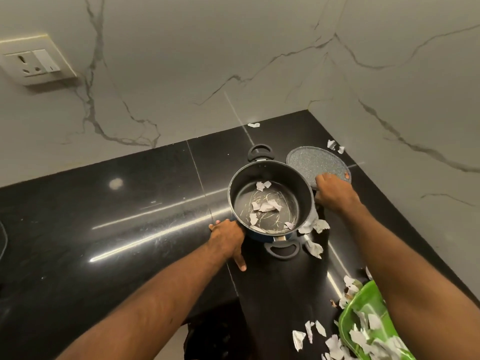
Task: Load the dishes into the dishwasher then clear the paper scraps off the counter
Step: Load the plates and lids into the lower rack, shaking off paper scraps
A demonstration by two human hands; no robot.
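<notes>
One black counter point(104, 216) is seen, bearing one dark pot point(270, 172) with two loop handles, one green tray point(368, 305) at its near right and one speckled grey plate point(311, 162) just beside the pot. The pot's left wall is clasped by the left hand point(227, 237), thumb stretched out. The plate's near rim is gripped by the right hand point(335, 193), fingers curled. About seven paper scraps point(267, 206) lie inside the pot.
</notes>
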